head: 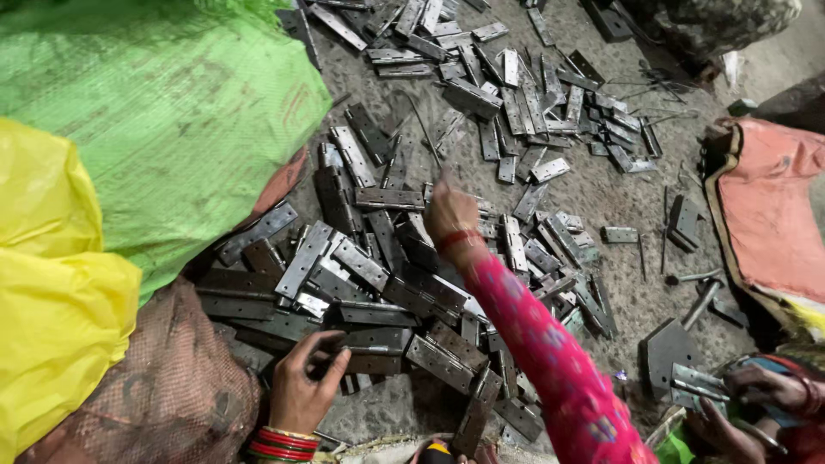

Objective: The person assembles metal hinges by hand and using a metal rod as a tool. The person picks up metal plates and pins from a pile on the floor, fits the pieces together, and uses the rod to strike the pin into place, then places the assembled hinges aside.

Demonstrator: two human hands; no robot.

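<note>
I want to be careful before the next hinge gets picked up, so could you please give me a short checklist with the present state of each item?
1. Left hand resting on a hinge at the near edge of the pile: ok.
2. Right hand reaching out over the hinge pile, with a thin rod rising from it: ok; grip itself cannot tell.
3. Hinges lying flat and stable: not ok, they overlap loosely.
4. Green sack off the pile: not ok, it overlaps the pile's left edge.
5. Another person's hands apart from both hands: ok, at far right.

A floor-level metal workshop: heaps of steel hinges (378, 283) and loose pins (700, 302) on bare concrete floor (601, 193).
</note>
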